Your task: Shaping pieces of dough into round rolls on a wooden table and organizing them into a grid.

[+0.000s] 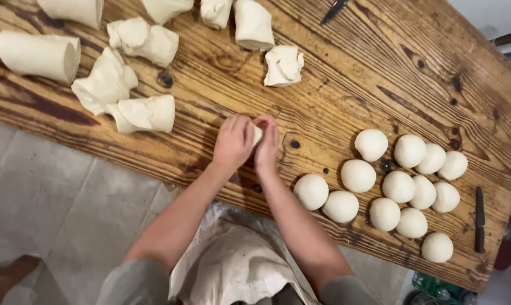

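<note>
- A small dough piece [258, 134] is cupped between the left hand [233, 141] and right hand [267, 148], pressed together around it, low over the worktop [346, 73].
- Rounded balls [398, 186] are packed touching at the right; sticking together is a likely risk.
- Cut chunks [145, 113] lie uncovered at the left; their surfaces may dry out.
- A knife [479, 219] lies near the worktop edge and could be knocked off.

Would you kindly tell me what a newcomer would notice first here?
Both hands, left hand and right hand, cup a small pale dough piece mid-table. To their right sits a cluster of smooth round white dough balls; upper left lie rough torn dough chunks on the knotty wooden table.
</note>
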